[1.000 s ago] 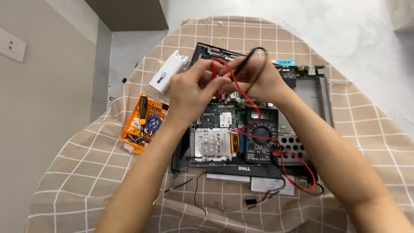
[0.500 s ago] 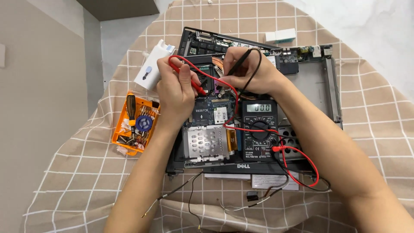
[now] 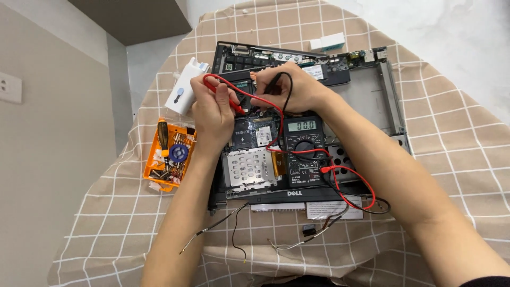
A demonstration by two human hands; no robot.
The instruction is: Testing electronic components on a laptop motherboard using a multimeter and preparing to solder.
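Head view: two meter probes held over an opened laptop

A red probe [image 3: 226, 95] is pinched between the closed fingers of the left hand [image 3: 212, 114]; a black probe [image 3: 271, 82] is gripped the same way by the right hand [image 3: 295, 90]. Both tips are pointed down at the circuit board [image 3: 255, 133]. The probes are judged light, stiff and best held by their insulated shafts, their leads soft and trailing. A multimeter [image 3: 303, 151] lies on the opened laptop [image 3: 297, 122]. An orange tool tray [image 3: 167, 154] sits nearby on a checked cloth [image 3: 106, 223].
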